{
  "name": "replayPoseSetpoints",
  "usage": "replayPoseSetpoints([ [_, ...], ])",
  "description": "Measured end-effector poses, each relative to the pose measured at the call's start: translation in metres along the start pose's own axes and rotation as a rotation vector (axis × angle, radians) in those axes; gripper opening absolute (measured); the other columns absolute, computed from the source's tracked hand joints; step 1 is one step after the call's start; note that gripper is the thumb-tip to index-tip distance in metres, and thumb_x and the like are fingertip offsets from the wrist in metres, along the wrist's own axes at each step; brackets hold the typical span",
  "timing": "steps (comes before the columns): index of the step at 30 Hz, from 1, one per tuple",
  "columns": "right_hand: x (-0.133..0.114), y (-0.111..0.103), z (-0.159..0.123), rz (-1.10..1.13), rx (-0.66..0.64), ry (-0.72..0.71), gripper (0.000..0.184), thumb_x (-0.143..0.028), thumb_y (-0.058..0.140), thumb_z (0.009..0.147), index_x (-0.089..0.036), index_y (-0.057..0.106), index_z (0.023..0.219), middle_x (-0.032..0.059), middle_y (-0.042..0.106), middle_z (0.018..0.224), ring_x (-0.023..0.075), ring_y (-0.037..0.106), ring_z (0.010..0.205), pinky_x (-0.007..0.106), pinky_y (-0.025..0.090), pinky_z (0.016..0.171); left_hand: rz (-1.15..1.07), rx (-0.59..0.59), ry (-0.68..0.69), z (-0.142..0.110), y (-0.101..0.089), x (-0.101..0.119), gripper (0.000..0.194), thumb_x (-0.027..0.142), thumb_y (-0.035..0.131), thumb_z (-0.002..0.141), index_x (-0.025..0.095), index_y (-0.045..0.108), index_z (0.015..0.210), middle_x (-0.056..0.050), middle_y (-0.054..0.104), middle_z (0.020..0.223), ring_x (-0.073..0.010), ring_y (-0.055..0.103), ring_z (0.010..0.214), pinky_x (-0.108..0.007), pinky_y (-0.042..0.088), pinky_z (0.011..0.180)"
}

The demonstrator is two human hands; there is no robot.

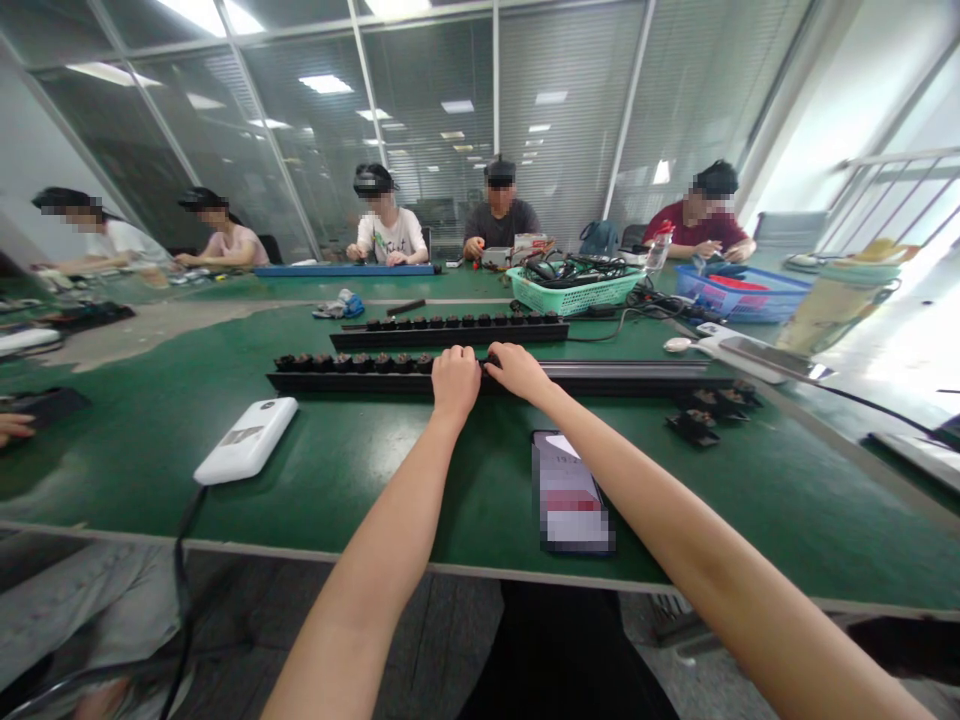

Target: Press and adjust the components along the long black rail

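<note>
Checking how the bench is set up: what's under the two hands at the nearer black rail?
The left hand and right hand rest on the nearer black rail, beside a row of dark round parts. Whatever lies directly beneath the hands is covered and cannot be seen.

two hands belong to the wearer: the left hand (454,382) and the right hand (519,370). two long black strips (448,337) of round black knobs lie on the bench, one far, one near. there are two plastic baskets, one green basket (574,292) and one blue basket (742,296). one white power bank (245,440), one phone (571,492). five co-workers (499,222) sit along the far side; one more hand (11,428) shows at left.
</note>
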State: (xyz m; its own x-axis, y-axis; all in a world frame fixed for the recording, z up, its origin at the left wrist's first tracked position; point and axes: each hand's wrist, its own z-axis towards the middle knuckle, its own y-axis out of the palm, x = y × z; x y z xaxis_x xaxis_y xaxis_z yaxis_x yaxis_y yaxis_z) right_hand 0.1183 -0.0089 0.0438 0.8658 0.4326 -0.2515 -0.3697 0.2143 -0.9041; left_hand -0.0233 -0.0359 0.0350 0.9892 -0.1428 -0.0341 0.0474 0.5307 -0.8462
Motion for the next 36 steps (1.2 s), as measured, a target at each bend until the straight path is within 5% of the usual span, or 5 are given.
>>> replayPoseSetpoints([
  [36, -0.013, 0.004, -0.008, -0.118, -0.061, 0.107, 0.033, -0.027, 0.040, 0.106, -0.014, 0.051, 0.134, 0.0176, 0.068, 0.125, 0.0279, 0.066, 0.117, 0.036, 0.049, 0.097, -0.018, 0.011, -0.017, -0.003, 0.008, 0.002, 0.028, 0.016, 0.041, 0.102, 0.012, 0.066, 0.113, -0.017, 0.067, 0.117, -0.0300, 0.060, 0.112, -0.039, 0.044, 0.092],
])
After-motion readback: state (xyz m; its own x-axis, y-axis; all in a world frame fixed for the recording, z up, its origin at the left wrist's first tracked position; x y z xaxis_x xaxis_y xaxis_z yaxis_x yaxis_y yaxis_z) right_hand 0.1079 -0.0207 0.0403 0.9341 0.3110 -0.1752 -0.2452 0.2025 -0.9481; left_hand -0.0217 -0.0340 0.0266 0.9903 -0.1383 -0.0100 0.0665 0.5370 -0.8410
